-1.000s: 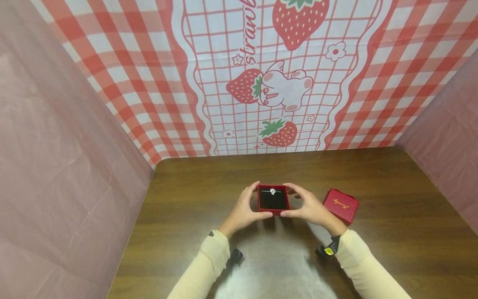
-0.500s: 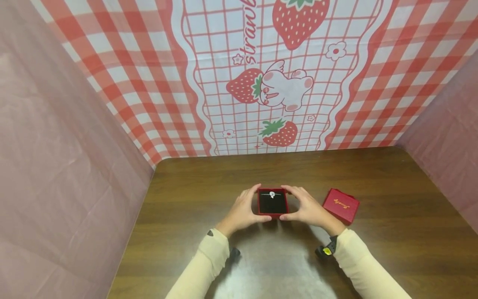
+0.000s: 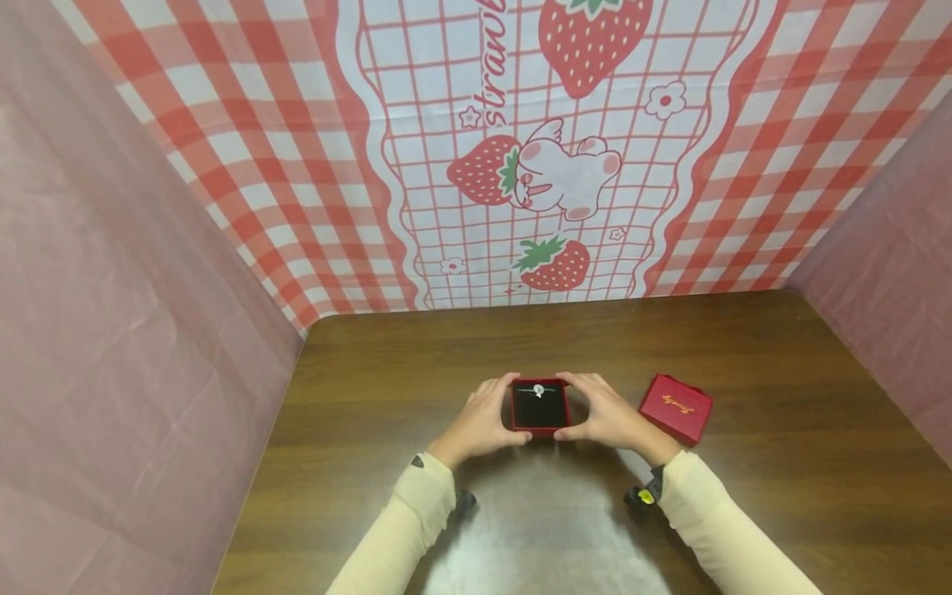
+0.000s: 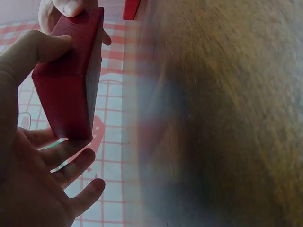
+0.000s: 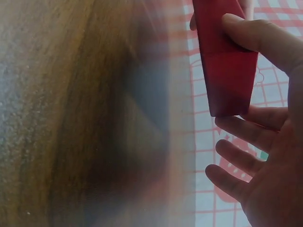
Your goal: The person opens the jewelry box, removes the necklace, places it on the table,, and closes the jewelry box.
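Both hands hold a small red jewelry box (image 3: 539, 432) by its sides, above the table at the middle of the head view. Black padding lines the box, and a silver necklace (image 3: 539, 390) with a round white pendant lies across it. My left hand (image 3: 482, 421) pinches the left side, thumb on the near face and fingers at the far edge. On the opposite side my right hand (image 3: 606, 415) grips it the same way. In the left wrist view a gap with a shadow shows between the box (image 4: 66, 94) and the table. The right wrist view shows the box's red end (image 5: 229, 80).
A red box lid (image 3: 677, 408) with gold lettering lies on the wooden table (image 3: 357, 380), right of the right hand. A strawberry-print cloth (image 3: 416, 207) hangs behind the table's far edge. Pink curtains (image 3: 134, 330) flank both sides.
Both hands have brought the jewelry box slightly nearer the person and a little left in the head view. The grip on it stays the same, and the lid has not moved.
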`<move>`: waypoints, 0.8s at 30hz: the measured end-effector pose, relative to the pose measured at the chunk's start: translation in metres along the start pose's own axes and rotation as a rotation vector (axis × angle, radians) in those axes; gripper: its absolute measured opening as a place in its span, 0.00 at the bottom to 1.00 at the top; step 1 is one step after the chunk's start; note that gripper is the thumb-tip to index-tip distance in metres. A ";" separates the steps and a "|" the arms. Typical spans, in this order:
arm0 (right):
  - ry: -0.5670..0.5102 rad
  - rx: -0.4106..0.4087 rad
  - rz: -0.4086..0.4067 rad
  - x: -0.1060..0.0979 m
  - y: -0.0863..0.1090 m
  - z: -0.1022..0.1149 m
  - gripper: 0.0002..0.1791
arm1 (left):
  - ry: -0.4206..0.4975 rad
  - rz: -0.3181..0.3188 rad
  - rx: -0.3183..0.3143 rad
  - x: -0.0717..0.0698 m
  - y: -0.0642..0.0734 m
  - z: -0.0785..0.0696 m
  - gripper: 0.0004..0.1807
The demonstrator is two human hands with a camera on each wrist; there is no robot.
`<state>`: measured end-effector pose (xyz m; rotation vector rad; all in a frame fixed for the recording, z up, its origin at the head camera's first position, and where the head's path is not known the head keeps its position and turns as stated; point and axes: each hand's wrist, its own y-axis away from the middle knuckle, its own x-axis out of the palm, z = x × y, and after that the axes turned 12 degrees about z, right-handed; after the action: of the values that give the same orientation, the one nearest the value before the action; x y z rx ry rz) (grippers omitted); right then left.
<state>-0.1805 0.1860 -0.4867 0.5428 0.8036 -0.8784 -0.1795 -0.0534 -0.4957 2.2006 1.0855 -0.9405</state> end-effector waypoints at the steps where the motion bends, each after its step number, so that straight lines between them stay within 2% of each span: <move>1: 0.004 -0.002 0.001 0.000 -0.001 0.000 0.51 | -0.003 -0.002 0.001 0.000 0.000 0.000 0.52; 5: 0.016 -0.020 0.012 0.001 -0.005 0.000 0.50 | -0.021 -0.009 0.000 0.000 0.001 0.003 0.50; 13: 0.037 0.012 0.062 0.006 -0.007 -0.003 0.52 | -0.020 0.003 -0.018 0.007 0.001 0.010 0.50; 24: 0.062 0.021 0.070 0.015 -0.010 -0.008 0.53 | -0.027 0.030 -0.043 0.013 0.000 0.015 0.50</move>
<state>-0.1856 0.1790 -0.5043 0.6153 0.8274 -0.8095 -0.1790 -0.0582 -0.5153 2.1577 1.0480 -0.9228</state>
